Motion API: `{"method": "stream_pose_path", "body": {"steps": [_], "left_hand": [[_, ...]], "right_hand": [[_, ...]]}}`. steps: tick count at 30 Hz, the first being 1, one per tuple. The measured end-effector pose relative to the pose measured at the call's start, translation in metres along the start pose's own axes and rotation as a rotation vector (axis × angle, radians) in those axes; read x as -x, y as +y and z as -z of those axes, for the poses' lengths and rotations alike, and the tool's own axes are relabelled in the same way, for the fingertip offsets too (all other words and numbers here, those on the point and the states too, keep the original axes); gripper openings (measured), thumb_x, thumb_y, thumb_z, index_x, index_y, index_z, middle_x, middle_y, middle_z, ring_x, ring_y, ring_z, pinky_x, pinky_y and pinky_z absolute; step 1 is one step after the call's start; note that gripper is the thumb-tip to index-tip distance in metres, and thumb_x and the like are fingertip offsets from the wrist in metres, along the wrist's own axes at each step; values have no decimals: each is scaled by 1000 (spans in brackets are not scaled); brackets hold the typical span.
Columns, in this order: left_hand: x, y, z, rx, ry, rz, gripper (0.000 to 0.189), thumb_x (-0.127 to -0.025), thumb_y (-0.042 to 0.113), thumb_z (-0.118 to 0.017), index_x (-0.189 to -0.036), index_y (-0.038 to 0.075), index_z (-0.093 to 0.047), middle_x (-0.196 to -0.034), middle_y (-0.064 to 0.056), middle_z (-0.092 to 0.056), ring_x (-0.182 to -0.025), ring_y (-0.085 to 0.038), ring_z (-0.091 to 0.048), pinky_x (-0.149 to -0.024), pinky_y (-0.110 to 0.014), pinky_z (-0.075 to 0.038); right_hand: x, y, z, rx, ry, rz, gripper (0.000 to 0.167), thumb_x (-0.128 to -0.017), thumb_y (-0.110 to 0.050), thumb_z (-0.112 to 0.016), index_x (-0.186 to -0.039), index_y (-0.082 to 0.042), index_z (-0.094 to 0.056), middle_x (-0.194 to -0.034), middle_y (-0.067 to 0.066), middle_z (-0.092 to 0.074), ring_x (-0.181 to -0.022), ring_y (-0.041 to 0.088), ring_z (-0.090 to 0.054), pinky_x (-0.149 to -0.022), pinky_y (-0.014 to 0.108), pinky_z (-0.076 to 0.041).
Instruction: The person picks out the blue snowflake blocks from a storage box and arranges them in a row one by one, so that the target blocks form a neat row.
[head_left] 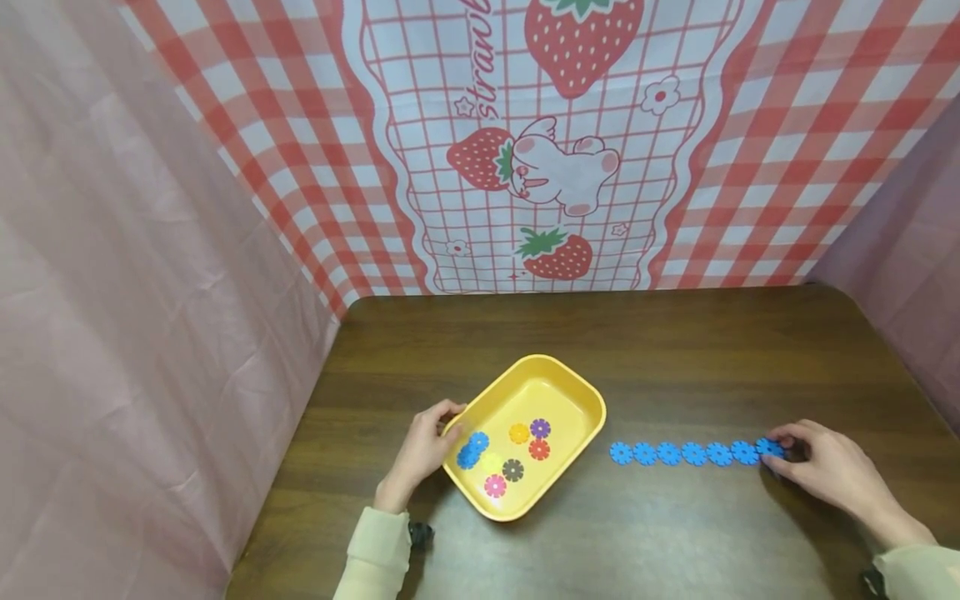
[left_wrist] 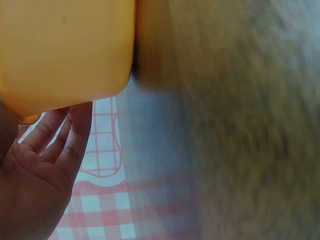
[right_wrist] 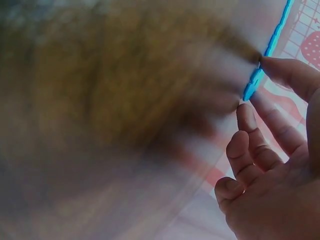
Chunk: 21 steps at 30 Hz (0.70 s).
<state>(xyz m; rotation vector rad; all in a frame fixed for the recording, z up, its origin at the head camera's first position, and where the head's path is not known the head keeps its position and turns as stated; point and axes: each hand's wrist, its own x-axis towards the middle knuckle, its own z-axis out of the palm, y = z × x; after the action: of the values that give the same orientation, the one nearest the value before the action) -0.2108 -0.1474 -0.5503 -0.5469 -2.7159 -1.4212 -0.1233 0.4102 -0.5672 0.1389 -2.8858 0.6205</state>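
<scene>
My left hand (head_left: 416,450) grips the left rim of a yellow plastic tray (head_left: 543,392); in the left wrist view its fingers (left_wrist: 75,132) reach behind the tray's edge. Inside lie overlapping blue notched discs (head_left: 468,456) and single discs in orange (head_left: 519,432), purple (head_left: 540,428), red (head_left: 539,449), pale yellow, dark (head_left: 513,470) and pink (head_left: 495,486). Right of the tray, several blue notched discs (head_left: 693,453) form a straight row on the table. At its right end my right hand (head_left: 832,471) pinches the last blue disc (head_left: 768,447), which overlaps its neighbour in the head view.
The brown wooden table (head_left: 675,367) runs back to a red-and-white strawberry cloth (head_left: 555,167). A pale pink curtain (head_left: 150,292) hangs along the left side, and another (head_left: 900,250) on the right. A dark wrist strap piece (head_left: 422,535) sits at the left sleeve.
</scene>
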Motion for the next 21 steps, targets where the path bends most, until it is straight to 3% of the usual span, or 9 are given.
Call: {"method": "stream_pose_path", "body": {"steps": [3, 11, 17, 21], "left_hand": [[-1, 0, 0, 9, 3, 4, 17, -90, -5, -68, -105, 3, -70, -106, -12, -71, -90, -21, -64, -74, -30, -55], [0, -1, -1, 9, 3, -1, 16, -90, -4, -68, -105, 3, -70, -106, -13, -71, -91, -22, -65, -75, -31, -56], [0, -2, -1, 13, 1, -14, 16, -90, -4, -68, -104, 2, -70, -107, -13, -71, -91, -23, -65, -74, -31, -56], [-1, -2, -1, 12, 5, -18, 16, -90, -4, -68, -105, 2, -70, -107, -14, -71, -90, -23, -65, -75, -32, -56]], "right_hand": [[0, 0, 0, -9, -26, -23, 33, -73, -28, -88, -96, -9, -73, -84, -1, -61, -72, 16, -55, -60, 39, -42], [2, -1, 2, -5, -41, -29, 35, -75, -31, -87, -98, -8, -73, -85, -2, -60, -73, 14, -53, -61, 39, -42], [0, -11, 4, -22, 45, 12, 36, -72, -27, -89, -98, -8, -73, -84, -1, -63, -70, 6, -49, -58, 32, -39], [-6, -28, 5, -95, 68, 52, 36, -74, -20, -88, -102, -4, -72, -82, -1, -63, -66, 3, -41, -54, 26, -31]]}}
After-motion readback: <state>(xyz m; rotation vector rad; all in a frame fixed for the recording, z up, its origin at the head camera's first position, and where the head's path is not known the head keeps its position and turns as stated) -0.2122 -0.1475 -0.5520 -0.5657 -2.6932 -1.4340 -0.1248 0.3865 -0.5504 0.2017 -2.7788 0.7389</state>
